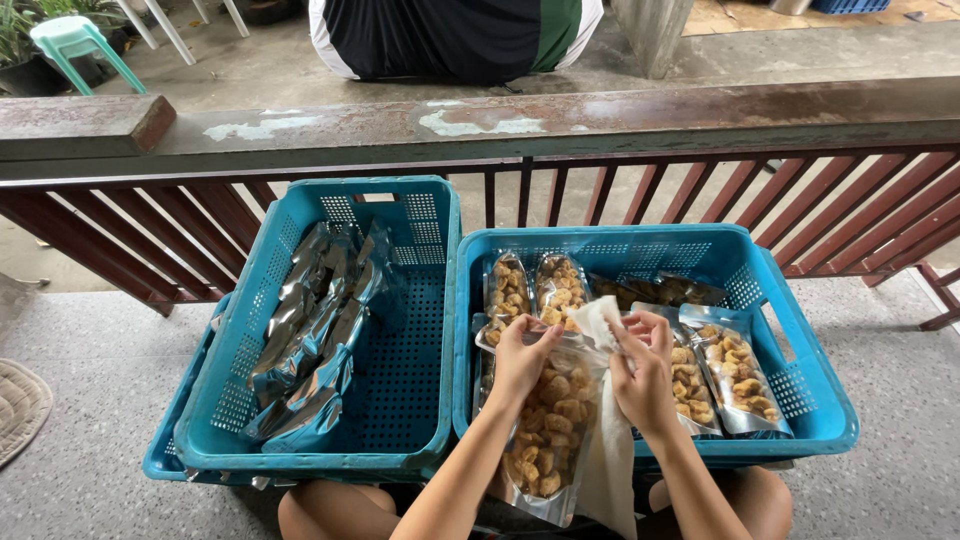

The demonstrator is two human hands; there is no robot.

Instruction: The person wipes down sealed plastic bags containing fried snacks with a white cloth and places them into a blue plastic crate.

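My left hand (522, 358) pinches the top edge of a clear and silver snack pouch (545, 430) filled with golden fried pieces, held upright over my lap. My right hand (643, 372) grips a white cloth (605, 440) pressed against the pouch's upper right edge; the cloth hangs down past the pouch. Both hands hover at the near rim of the right blue basket (815, 385), which holds several more filled pouches (735, 375) standing in rows.
A second blue basket (415, 330) on the left holds a row of silver pouches (310, 330) leaning against its left wall. A dark red railing (640, 190) runs behind both baskets. A person sits beyond it. A green stool (70, 40) stands far left.
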